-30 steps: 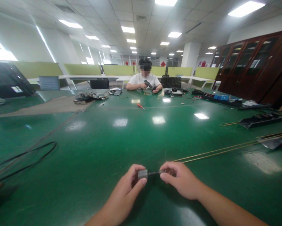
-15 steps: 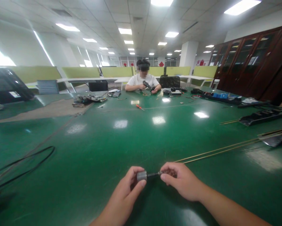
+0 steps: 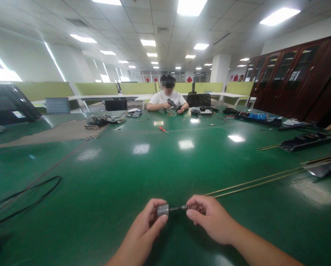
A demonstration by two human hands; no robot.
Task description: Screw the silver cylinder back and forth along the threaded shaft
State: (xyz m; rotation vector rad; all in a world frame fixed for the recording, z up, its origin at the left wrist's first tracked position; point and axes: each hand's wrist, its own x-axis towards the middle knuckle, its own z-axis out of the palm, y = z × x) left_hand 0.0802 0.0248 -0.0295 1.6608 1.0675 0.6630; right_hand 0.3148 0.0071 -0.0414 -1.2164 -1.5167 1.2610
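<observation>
Just above the green table (image 3: pixel 159 166), near its front edge, I hold a small grey metal cylinder (image 3: pixel 163 210) with a thin dark shaft (image 3: pixel 178 208) sticking out of its right end. My left hand (image 3: pixel 145 229) pinches the cylinder between thumb and fingers. My right hand (image 3: pixel 209 218) is closed on the far end of the shaft, its fingertips curled round it. Two long thin brass-coloured rods (image 3: pixel 259 181) run from beside my right hand out to the right.
A black cable (image 3: pixel 29 195) loops on the left of the table. Black trays (image 3: pixel 309 141) lie at the right. A red screwdriver (image 3: pixel 163 130) rests mid-table. Across the table a seated person (image 3: pixel 167 99) handles a tool amid scattered parts. Wooden cabinets (image 3: pixel 298 81) line the right wall.
My hands and the part keep the same grip. The view has tilted slightly, so hands sit a little lower and left in the picture.
</observation>
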